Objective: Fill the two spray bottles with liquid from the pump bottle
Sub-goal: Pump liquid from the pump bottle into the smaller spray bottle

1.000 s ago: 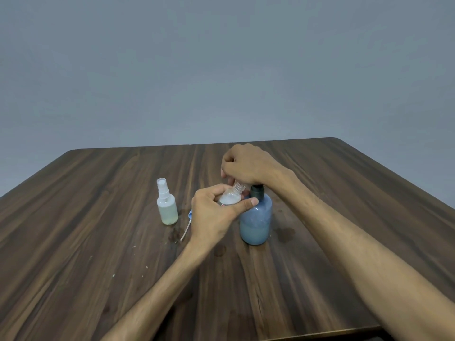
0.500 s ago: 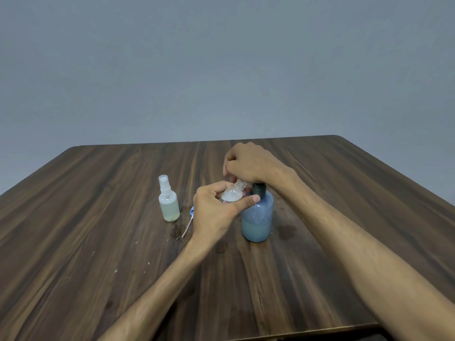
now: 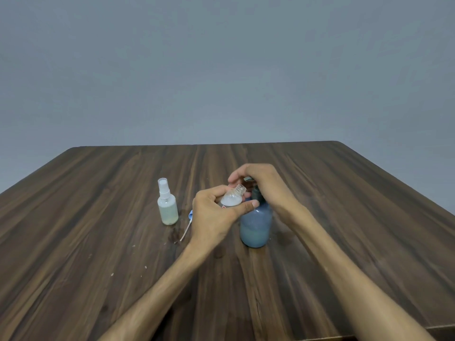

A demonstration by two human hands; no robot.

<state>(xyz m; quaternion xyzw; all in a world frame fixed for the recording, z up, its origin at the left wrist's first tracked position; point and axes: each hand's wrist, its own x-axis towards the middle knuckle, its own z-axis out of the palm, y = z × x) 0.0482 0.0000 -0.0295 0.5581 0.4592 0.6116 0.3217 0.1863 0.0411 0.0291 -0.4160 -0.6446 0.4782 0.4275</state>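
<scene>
Now | left grip [image 3: 213, 216] holds open bottle [image 3: 231, 199] tilted | right grip [image 3: 256, 182] curled on pump [image 3: 254, 191] | keep neck under spout, press slowly

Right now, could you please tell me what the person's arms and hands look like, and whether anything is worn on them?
Both arms are bare from the bottom edge of the picture up to the hands: no sleeves, gloves, watch or bracelet show. The left hand and the right hand carry no rings that can be seen. The forearms are slim, and the left thumb's nail looks short. No markings are visible.
</scene>
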